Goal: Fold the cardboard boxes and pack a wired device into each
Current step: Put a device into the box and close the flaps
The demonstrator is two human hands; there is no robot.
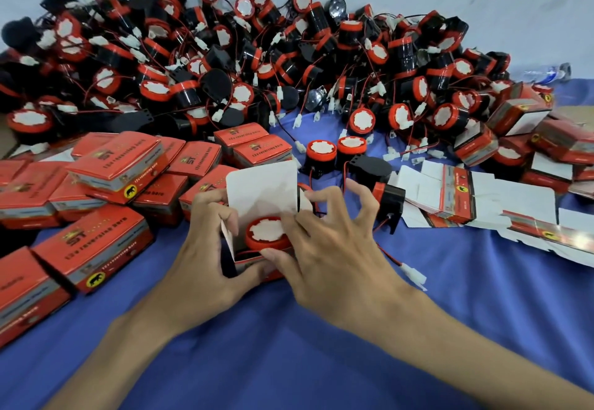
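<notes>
The blue-covered surface [450,329] carried everything. Beyond both grips, a big heap of loose devices [225,56] lay in a tangle of black bodies, red caps and thin red-and-black leads. Left of the left grip sat the closed red boxes [106,242], stacked and leaning on each other. Right of the right grip lay a fan of flat, unfolded box blanks [456,197].

Between the grips stood the open box [262,191], its white lid flap upright on the far side. The left grip [205,249] held the box's left side, fingers curled round a side flap and thumb on the near wall. The right grip [337,249] was narrow on the same box, thumb pressed at the near rim and forefinger hooked on the lid flap's right edge.

The step in hand looked like seating one device and starting to close the box. The device [266,232] sat inside, just under the right grip's thumb, red cap and white toothed disc facing up. It looked rigid and snug in the box.

A white connector [413,273] on a lead lay on the surface just right of the right grip. Whether it belonged to the boxed device could not be told. If it did, the next move would call for tucking lead and plug inside before folding the side flaps and pushing the lid tab home.
</notes>
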